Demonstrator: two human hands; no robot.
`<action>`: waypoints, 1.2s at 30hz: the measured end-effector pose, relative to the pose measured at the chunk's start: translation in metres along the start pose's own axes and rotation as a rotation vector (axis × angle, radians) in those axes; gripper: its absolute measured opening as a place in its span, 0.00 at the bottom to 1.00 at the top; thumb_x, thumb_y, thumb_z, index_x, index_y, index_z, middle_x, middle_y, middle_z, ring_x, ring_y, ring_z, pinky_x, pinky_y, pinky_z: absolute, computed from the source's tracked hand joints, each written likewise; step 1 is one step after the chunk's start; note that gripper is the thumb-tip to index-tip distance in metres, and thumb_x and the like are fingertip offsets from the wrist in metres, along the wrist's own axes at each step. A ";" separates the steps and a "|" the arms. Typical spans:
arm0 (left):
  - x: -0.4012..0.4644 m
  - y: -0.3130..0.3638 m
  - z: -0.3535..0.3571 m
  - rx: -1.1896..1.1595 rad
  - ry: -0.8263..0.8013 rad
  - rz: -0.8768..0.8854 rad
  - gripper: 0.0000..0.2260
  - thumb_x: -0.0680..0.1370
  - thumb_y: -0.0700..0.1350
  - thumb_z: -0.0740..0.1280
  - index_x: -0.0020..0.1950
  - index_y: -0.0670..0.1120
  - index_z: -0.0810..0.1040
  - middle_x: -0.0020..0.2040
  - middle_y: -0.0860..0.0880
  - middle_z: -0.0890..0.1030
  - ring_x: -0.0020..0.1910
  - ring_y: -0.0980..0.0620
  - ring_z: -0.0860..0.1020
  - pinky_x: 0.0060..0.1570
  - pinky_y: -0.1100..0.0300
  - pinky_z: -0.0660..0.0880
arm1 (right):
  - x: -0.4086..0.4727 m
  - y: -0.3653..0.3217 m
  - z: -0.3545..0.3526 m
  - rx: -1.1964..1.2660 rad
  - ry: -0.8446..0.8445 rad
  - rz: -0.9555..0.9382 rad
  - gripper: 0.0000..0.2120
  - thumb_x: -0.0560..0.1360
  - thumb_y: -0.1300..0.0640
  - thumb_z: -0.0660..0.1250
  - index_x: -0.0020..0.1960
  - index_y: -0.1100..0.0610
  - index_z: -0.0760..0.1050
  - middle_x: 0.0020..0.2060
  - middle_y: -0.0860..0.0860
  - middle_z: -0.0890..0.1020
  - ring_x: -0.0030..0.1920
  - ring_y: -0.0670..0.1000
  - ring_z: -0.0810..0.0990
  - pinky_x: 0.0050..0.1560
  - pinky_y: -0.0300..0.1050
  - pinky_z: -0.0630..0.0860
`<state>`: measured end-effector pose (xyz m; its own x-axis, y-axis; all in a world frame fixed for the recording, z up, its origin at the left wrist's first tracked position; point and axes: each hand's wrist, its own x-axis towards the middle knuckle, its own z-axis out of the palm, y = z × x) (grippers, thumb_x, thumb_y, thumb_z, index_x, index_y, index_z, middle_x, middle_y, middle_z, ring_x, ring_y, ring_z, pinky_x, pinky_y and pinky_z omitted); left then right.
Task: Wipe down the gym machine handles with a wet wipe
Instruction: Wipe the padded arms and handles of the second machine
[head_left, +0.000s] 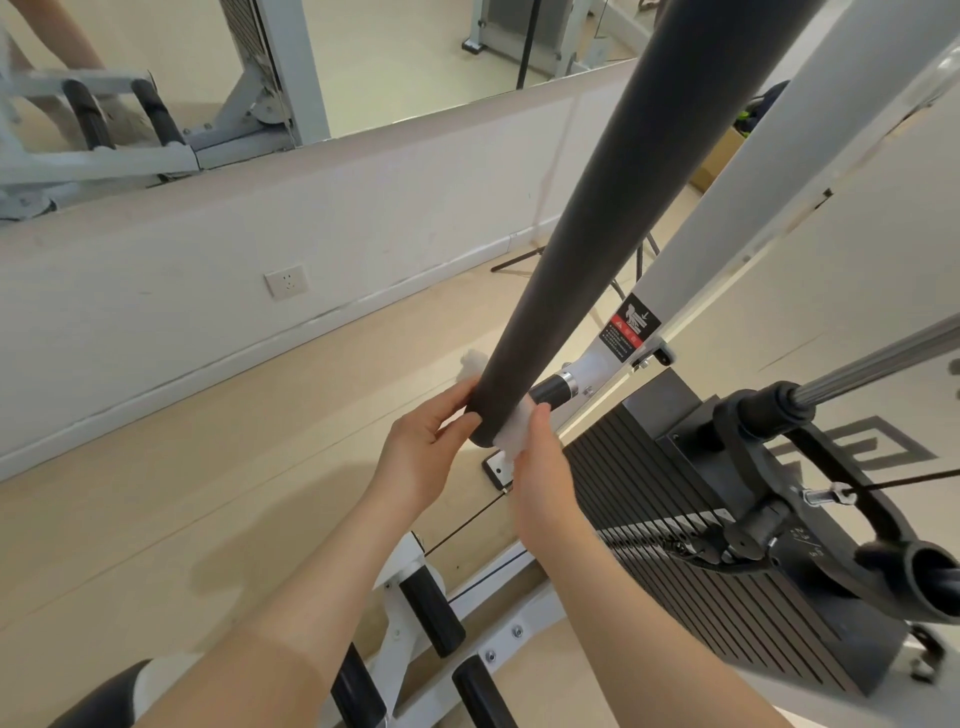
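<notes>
Wipe (511, 434), white, wrapped round the lower end of the dark handle (561, 249), between my two hands. Head view: left hand (423, 447) fingers curl onto wipe and handle; right hand (540, 467) pinches the wipe's near side. Weight stack (727, 545) right of my right hand.

A black weight stack (727, 561) fills the lower right of the frame, with a thin cable (467, 525) running left from it over the pale wood floor (156, 519). A white wall socket (286, 281) sits at centre left on the low white wall (156, 291). Above it, a mirror (395, 57) spans the top. A red and black warning sticker (630, 326) marks the white frame post (727, 208) at right.
</notes>
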<state>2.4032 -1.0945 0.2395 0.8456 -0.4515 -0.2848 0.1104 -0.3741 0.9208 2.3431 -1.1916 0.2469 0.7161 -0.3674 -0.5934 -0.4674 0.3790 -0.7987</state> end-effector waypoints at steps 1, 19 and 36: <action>-0.001 0.001 0.000 0.002 0.001 -0.002 0.17 0.79 0.42 0.61 0.65 0.58 0.73 0.55 0.64 0.77 0.57 0.63 0.74 0.57 0.71 0.67 | 0.004 0.008 -0.001 -0.119 0.009 0.004 0.24 0.81 0.42 0.42 0.73 0.47 0.59 0.67 0.45 0.67 0.73 0.49 0.58 0.71 0.48 0.53; 0.001 -0.002 -0.006 0.025 -0.049 0.024 0.18 0.80 0.42 0.60 0.65 0.61 0.71 0.53 0.73 0.74 0.51 0.75 0.71 0.48 0.84 0.64 | 0.058 0.031 -0.042 -0.288 0.777 0.246 0.17 0.77 0.67 0.60 0.65 0.65 0.63 0.62 0.62 0.71 0.63 0.59 0.71 0.61 0.48 0.70; 0.006 -0.012 -0.003 0.000 -0.029 0.070 0.19 0.78 0.39 0.62 0.65 0.59 0.73 0.55 0.68 0.77 0.60 0.64 0.74 0.54 0.79 0.66 | 0.039 0.042 -0.010 0.801 0.094 0.421 0.19 0.83 0.50 0.48 0.54 0.64 0.69 0.50 0.60 0.80 0.53 0.55 0.79 0.67 0.48 0.69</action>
<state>2.4086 -1.0904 0.2278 0.8358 -0.4996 -0.2276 0.0518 -0.3409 0.9387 2.3466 -1.1984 0.1888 0.5059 -0.1192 -0.8543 -0.1556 0.9615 -0.2263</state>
